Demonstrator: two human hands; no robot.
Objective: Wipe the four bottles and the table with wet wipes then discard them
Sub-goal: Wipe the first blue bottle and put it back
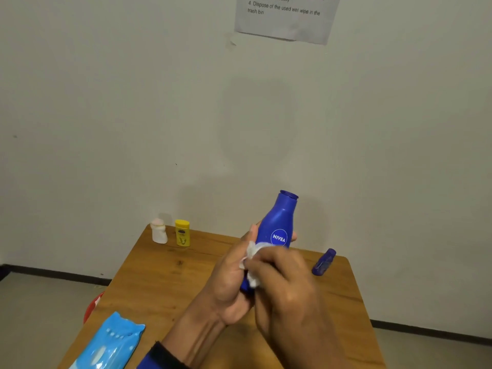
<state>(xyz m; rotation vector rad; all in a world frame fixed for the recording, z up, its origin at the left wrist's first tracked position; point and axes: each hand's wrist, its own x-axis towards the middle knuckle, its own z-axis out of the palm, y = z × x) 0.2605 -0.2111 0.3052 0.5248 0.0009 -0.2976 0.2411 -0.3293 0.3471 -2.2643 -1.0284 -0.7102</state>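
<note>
My left hand point(229, 283) grips the lower body of a tall blue Nivea bottle point(279, 222), held upright above the wooden table point(165, 283). My right hand point(285, 278) presses a crumpled white wet wipe point(251, 259) against the bottle's lower front. A small white bottle point(159, 231) and a yellow bottle point(182, 233) stand at the table's far left corner. At the far right edge lies a small dark blue bottle point(324, 262), tipped over.
A light blue wet wipes pack point(109, 344) lies at the table's near left corner. Something red point(91, 306) shows on the floor beside the table's left edge. A printed instruction sheet point(286, 17) hangs on the wall behind.
</note>
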